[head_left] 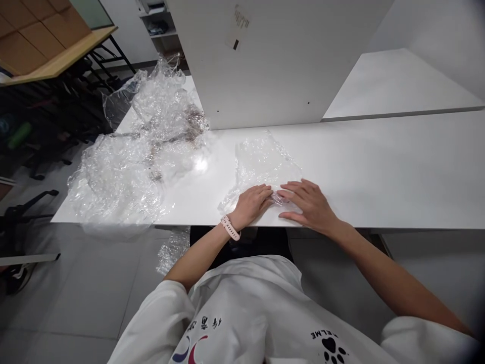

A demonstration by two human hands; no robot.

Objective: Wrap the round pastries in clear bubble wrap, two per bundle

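A sheet of clear plastic wrap [261,161] lies on the white table in front of me, its near end gathered into a bundle. Over the left part of this bundle curls my left hand [253,203], its fingers close together and holding the plastic. My right hand [307,205] rests at the bundle's right side with thumb and fingers apart, the fingertips touching the wrap. Something pinkish shows through the plastic between the hands, too covered to name. A pale pink band [230,227] circles my left wrist.
A large crumpled heap of clear plastic [117,177] covers the table's left end and hangs over its front edge. More plastic [174,250] lies below the table. An upright white panel [273,65] stands behind the work area. The white tabletop [394,172] extends right.
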